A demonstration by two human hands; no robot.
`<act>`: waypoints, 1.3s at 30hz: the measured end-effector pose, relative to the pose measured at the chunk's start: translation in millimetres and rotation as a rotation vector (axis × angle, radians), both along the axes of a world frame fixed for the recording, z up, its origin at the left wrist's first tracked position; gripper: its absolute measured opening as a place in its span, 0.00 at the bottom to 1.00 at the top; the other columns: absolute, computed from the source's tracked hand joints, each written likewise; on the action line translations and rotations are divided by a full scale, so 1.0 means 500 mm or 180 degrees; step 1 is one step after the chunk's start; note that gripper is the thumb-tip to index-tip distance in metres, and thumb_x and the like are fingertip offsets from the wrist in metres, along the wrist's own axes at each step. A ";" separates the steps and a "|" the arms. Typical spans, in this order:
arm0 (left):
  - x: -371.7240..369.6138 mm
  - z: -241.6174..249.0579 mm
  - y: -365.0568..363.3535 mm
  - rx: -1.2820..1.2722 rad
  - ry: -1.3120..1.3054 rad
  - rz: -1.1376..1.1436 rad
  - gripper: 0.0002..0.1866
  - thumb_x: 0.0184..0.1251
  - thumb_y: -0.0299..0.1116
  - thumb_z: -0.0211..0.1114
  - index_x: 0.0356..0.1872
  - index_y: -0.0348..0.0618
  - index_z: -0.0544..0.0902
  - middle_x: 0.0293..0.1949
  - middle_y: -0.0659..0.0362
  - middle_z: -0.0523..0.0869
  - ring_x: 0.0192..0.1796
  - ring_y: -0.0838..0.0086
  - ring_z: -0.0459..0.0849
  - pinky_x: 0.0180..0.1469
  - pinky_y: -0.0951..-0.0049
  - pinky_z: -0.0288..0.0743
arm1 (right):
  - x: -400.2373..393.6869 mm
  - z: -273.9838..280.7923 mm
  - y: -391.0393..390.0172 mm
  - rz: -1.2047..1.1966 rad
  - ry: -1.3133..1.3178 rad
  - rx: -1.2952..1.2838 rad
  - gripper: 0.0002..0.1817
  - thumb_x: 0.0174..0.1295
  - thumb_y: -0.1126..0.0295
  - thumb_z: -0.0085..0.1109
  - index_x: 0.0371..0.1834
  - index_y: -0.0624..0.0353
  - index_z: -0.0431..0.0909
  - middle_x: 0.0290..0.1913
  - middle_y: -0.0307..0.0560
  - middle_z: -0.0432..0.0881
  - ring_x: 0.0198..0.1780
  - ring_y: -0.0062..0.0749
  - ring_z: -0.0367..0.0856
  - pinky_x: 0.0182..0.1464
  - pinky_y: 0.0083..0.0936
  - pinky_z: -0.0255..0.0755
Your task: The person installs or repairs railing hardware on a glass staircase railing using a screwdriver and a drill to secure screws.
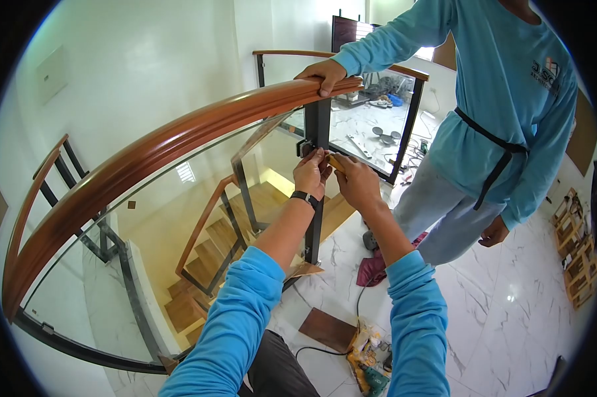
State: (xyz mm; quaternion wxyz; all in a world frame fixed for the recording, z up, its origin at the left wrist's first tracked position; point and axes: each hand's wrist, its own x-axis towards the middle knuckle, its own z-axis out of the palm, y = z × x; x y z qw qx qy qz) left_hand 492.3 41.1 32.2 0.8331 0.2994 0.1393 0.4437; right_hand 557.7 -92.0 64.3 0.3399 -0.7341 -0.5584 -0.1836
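At stair landing, white marble floor (510,298), curved glass balustrade (179,218) topped by a wooden handrail (146,155); largest items noted first. A co-worker in a blue long-sleeved shirt is seen standing on the far side, one hand (325,74) laid over the handrail end above the dark metal post (317,132), the other hand hanging by the hip.

Both of the wearer's hands are raised to the post, just below the handrail, where a small dark bracket (303,148) is fixed beside the glass edge. The left hand (310,173), a black watch on its wrist, is pressed against the post at the bracket, fingers (317,159) curled in a pinch; what is pinched cannot be made out. The right hand (353,180) is closed around a small yellowish-brown piece (335,161), held touching the left fingertips, right beside the post.

Judged for good work: the small piece is best kept square to the bracket, steadied by both hands, with the handrail held still from above.

On the floor below, a brown board (326,329), a green power tool (372,380) with a cable, and a red cloth (372,270) are noted.
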 end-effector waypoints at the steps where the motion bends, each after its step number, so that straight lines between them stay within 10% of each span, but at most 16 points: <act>1: 0.001 -0.003 0.003 0.0000 -0.0015 -0.0020 0.03 0.77 0.31 0.68 0.45 0.47 0.87 0.39 0.64 0.91 0.38 0.79 0.87 0.42 0.72 0.80 | 0.002 -0.002 0.001 -0.0007 -0.0088 0.0016 0.21 0.66 0.72 0.61 0.64 0.50 0.80 0.54 0.50 0.86 0.55 0.53 0.85 0.55 0.47 0.79; 12: 0.010 -0.013 0.016 -0.0119 -0.0072 -0.0122 0.03 0.76 0.33 0.69 0.44 0.49 0.87 0.33 0.69 0.85 0.34 0.82 0.79 0.41 0.72 0.78 | 0.026 0.017 0.011 -0.0019 -0.1116 0.0006 0.22 0.67 0.69 0.64 0.65 0.51 0.82 0.54 0.48 0.87 0.54 0.48 0.87 0.55 0.41 0.81; 18: -0.008 -0.005 -0.010 0.0140 0.0258 -0.0308 0.05 0.78 0.40 0.65 0.47 0.55 0.85 0.36 0.71 0.84 0.40 0.83 0.82 0.44 0.72 0.78 | 0.030 0.056 0.009 0.0134 0.0274 -0.0231 0.16 0.63 0.66 0.65 0.53 0.55 0.86 0.43 0.54 0.90 0.45 0.57 0.87 0.49 0.47 0.80; 27: -0.009 -0.013 -0.015 0.0685 -0.0124 -0.0778 0.06 0.79 0.38 0.66 0.50 0.53 0.83 0.41 0.70 0.86 0.44 0.81 0.84 0.51 0.69 0.77 | 0.081 0.086 0.029 0.0900 0.3675 -0.0893 0.18 0.69 0.58 0.65 0.42 0.66 0.84 0.36 0.47 0.88 0.33 0.24 0.84 0.32 0.21 0.77; 30: 0.003 -0.016 -0.014 0.0798 -0.0213 -0.0603 0.10 0.80 0.40 0.65 0.52 0.49 0.82 0.42 0.68 0.87 0.43 0.81 0.84 0.49 0.74 0.79 | 0.043 0.084 0.011 0.0404 0.3181 -0.0361 0.15 0.68 0.62 0.66 0.45 0.65 0.83 0.37 0.47 0.89 0.34 0.26 0.85 0.33 0.23 0.78; 33: 0.021 -0.025 -0.002 0.0750 -0.0077 -0.0473 0.10 0.78 0.41 0.68 0.50 0.49 0.83 0.40 0.68 0.86 0.43 0.81 0.84 0.48 0.74 0.81 | 0.083 0.003 0.020 0.0733 0.0629 0.0540 0.17 0.67 0.63 0.69 0.49 0.65 0.82 0.38 0.45 0.89 0.35 0.26 0.85 0.34 0.22 0.78; 36: 0.008 0.001 -0.028 0.0604 0.0085 -0.0369 0.09 0.76 0.40 0.70 0.49 0.50 0.83 0.38 0.68 0.86 0.42 0.81 0.84 0.46 0.72 0.82 | 0.094 -0.024 0.036 0.0673 0.0597 0.0610 0.18 0.69 0.61 0.68 0.53 0.63 0.82 0.39 0.44 0.89 0.34 0.24 0.84 0.33 0.22 0.76; 39: -0.016 0.018 -0.049 0.0617 0.0041 -0.0556 0.09 0.78 0.40 0.68 0.49 0.48 0.83 0.39 0.66 0.87 0.37 0.80 0.85 0.43 0.77 0.81 | 0.059 0.036 0.002 0.0775 0.2728 0.0135 0.17 0.76 0.59 0.61 0.54 0.64 0.82 0.36 0.43 0.88 0.28 0.21 0.78 0.26 0.19 0.69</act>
